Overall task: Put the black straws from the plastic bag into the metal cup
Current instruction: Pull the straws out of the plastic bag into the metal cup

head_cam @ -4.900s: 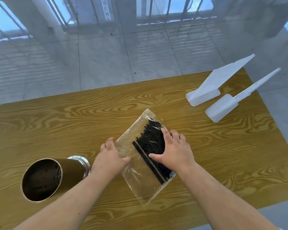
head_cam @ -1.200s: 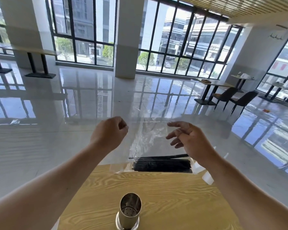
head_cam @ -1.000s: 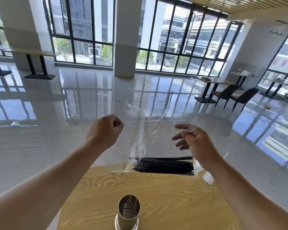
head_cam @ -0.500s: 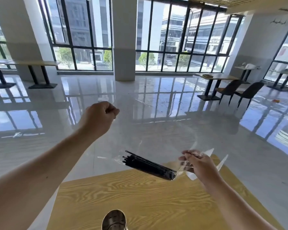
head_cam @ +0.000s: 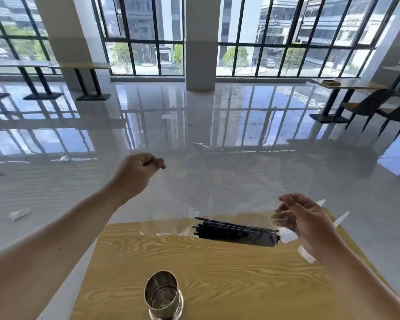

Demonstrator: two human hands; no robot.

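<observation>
A clear plastic bag [head_cam: 236, 185] hangs in the air above the far edge of the wooden table [head_cam: 229, 269]. A bundle of black straws [head_cam: 236, 233] lies almost level in its bottom, tilted slightly down to the right. My left hand [head_cam: 139, 172] is raised at the upper left, fingers pinched on the bag's left side. My right hand [head_cam: 305, 220] is at the bag's right edge beside the straw ends; its fingers are partly curled and blurred, so its grip is unclear. The metal cup [head_cam: 163, 294] stands upright near the table's front edge, with nothing in it.
White plastic pieces [head_cam: 341, 219] lie on the table's far right, partly behind my right hand. Beyond the table is a glossy tiled floor with other tables and dark chairs [head_cam: 370, 107] at the far right.
My right hand has risen from the bag's lower corner and its fingers have loosened. The straws have swung from steeply tilted to nearly level. The view has tipped down, showing the whole cup.
</observation>
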